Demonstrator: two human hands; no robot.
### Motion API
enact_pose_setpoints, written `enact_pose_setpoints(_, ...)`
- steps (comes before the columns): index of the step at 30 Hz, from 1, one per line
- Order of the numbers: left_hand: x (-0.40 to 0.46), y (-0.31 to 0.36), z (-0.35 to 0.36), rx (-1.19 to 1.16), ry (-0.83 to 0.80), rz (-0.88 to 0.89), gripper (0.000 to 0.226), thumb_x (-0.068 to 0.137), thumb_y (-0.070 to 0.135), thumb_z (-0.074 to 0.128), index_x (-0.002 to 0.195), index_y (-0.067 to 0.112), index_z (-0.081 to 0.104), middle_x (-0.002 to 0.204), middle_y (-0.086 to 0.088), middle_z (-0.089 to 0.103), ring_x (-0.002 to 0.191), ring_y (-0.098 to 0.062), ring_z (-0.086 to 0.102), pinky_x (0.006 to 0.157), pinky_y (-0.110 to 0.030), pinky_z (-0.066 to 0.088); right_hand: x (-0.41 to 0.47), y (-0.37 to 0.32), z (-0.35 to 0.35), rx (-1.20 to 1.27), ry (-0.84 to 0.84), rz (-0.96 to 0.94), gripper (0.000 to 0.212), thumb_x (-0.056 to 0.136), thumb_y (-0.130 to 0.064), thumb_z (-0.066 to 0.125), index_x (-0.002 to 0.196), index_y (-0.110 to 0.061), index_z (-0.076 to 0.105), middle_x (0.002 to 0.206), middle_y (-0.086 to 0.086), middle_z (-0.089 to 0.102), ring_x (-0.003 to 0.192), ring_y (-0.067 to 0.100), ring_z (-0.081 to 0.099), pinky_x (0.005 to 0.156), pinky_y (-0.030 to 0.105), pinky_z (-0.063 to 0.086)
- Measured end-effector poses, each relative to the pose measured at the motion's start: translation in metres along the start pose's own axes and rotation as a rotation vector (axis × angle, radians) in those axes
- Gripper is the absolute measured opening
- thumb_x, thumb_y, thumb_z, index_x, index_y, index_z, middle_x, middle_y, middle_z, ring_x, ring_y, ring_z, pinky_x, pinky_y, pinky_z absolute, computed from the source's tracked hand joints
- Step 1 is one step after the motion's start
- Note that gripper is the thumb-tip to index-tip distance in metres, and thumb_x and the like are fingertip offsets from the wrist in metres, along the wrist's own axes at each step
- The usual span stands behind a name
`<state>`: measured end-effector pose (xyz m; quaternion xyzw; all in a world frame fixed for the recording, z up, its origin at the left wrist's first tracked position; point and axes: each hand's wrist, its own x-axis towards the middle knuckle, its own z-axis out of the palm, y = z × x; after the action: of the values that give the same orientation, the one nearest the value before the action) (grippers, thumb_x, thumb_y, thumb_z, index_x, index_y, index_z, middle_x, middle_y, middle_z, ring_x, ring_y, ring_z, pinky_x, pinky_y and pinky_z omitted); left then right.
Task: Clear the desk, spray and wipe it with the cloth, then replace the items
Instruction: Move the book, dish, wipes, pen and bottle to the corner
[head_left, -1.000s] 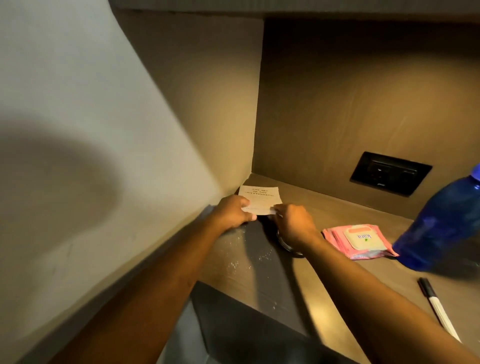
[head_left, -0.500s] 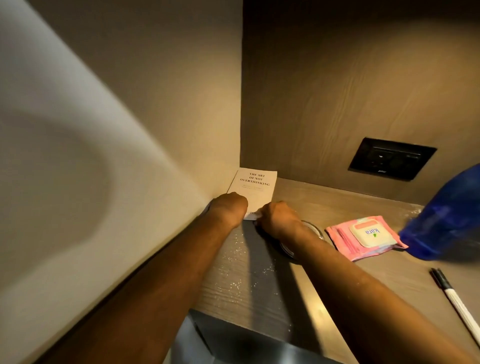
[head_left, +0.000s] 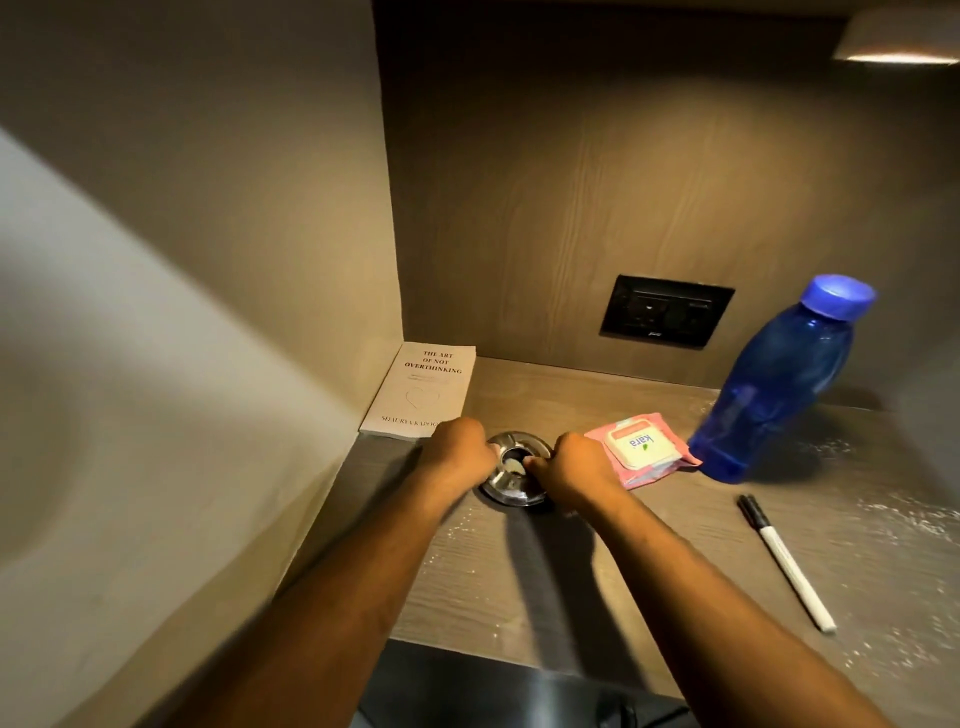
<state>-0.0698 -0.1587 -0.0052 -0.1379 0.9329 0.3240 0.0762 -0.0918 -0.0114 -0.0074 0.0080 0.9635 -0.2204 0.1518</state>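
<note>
From my head view, my left hand (head_left: 462, 451) and right hand (head_left: 569, 466) curl their fingers on the rim of one shiny metal dish (head_left: 511, 475), near the tabletop (head_left: 649, 561) back corner. One book (head_left: 421, 395) leans against the left wall. One pink wipes pack (head_left: 644, 448), one blue bottle (head_left: 774, 384), one pen (head_left: 787, 561) lie rightward, bare surface between. My fingertips are hidden; the front edge is cut off.
</note>
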Motion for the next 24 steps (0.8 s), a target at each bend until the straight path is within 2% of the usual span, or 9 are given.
enact_pose_setpoints(2,-0.001,0.001,-0.001,-0.085,-0.02,-0.048,0.011,0.09,0.026,0.061,0.09,0.015,0.063,0.085,-0.005,0.066,0.071,-0.017,0.063,0.062,-0.031,0.056,0.0,-0.002,0.003,0.18,0.007,0.031,0.032,0.091,-0.039,0.065,0.086,-0.007,0.064,0.084,0.012,0.071,0.066,0.027,0.07,0.058,0.035,0.059)
enact_pose_setpoints(4,0.002,-0.002,-0.01,-0.19,0.005,-0.098,0.008,0.089,0.023,0.063,0.082,0.019,0.061,0.077,-0.003,0.065,0.057,-0.013,0.059,0.044,-0.024,0.046,0.003,-0.01,0.003,0.351,0.0,0.039,0.028,0.091,-0.032,0.066,0.092,-0.005,0.064,0.085,0.015,0.072,0.066,0.03,0.073,0.062,0.042,0.062)
enact_pose_setpoints(5,0.005,-0.003,-0.017,-0.244,0.046,-0.116,0.01,0.088,0.023,0.064,0.079,0.019,0.061,0.074,-0.003,0.065,0.054,-0.013,0.057,0.042,-0.023,0.043,0.006,-0.016,0.001,0.433,0.0,0.032,0.026,0.092,-0.029,0.065,0.093,-0.004,0.064,0.087,0.017,0.072,0.069,0.032,0.073,0.066,0.046,0.062)
enact_pose_setpoints(8,0.019,-0.007,-0.042,-0.358,0.188,-0.155,0.008,0.087,0.02,0.065,0.08,0.014,0.064,0.071,-0.006,0.067,0.051,-0.017,0.059,0.046,-0.025,0.047,0.022,-0.048,-0.004,0.624,0.019,0.017,0.018,0.093,-0.022,0.064,0.094,-0.004,0.064,0.093,0.02,0.07,0.079,0.035,0.071,0.074,0.053,0.06)
enact_pose_setpoints(11,0.029,-0.009,-0.06,-0.568,0.263,-0.222,0.006,0.086,0.016,0.064,0.081,0.012,0.064,0.07,-0.009,0.068,0.051,-0.018,0.06,0.042,-0.023,0.044,0.036,-0.076,-0.005,0.7,0.023,0.018,0.014,0.094,-0.019,0.061,0.092,-0.006,0.064,0.094,0.017,0.069,0.082,0.032,0.07,0.073,0.048,0.061)
enact_pose_setpoints(14,0.034,-0.007,-0.071,-0.774,0.257,-0.262,0.013,0.084,0.02,0.065,0.077,0.01,0.064,0.06,-0.008,0.064,0.038,-0.012,0.054,0.037,-0.018,0.04,0.042,-0.089,-0.003,0.838,0.058,0.05,0.011,0.094,-0.019,0.061,0.086,-0.011,0.063,0.082,0.012,0.067,0.066,0.024,0.064,0.051,0.034,0.052)
enact_pose_setpoints(16,0.036,-0.004,-0.076,-0.848,0.212,-0.263,0.015,0.083,0.022,0.067,0.079,0.008,0.064,0.058,-0.009,0.064,0.035,-0.01,0.054,0.035,-0.017,0.04,0.044,-0.093,-0.006,0.913,0.134,0.033,0.011,0.092,-0.018,0.062,0.081,-0.015,0.065,0.075,0.009,0.066,0.059,0.021,0.059,0.047,0.031,0.044)
enact_pose_setpoints(19,0.043,-0.008,-0.08,-0.9,0.157,-0.268,0.014,0.086,0.019,0.065,0.083,0.005,0.064,0.064,-0.012,0.065,0.041,-0.013,0.057,0.036,-0.017,0.042,0.049,-0.097,-0.011,0.898,0.211,0.004,0.016,0.091,-0.02,0.063,0.075,-0.021,0.061,0.083,0.011,0.071,0.071,0.025,0.067,0.062,0.042,0.056)
enact_pose_setpoints(24,0.056,-0.037,-0.065,-0.909,0.123,-0.442,0.018,0.094,0.012,0.054,0.105,0.0,0.061,0.076,-0.014,0.064,0.055,-0.016,0.057,0.047,-0.022,0.047,0.052,-0.106,0.016,0.873,0.045,0.065,0.02,0.09,-0.007,0.065,0.076,-0.018,0.055,0.087,0.012,0.067,0.086,0.028,0.068,0.076,0.045,0.061)
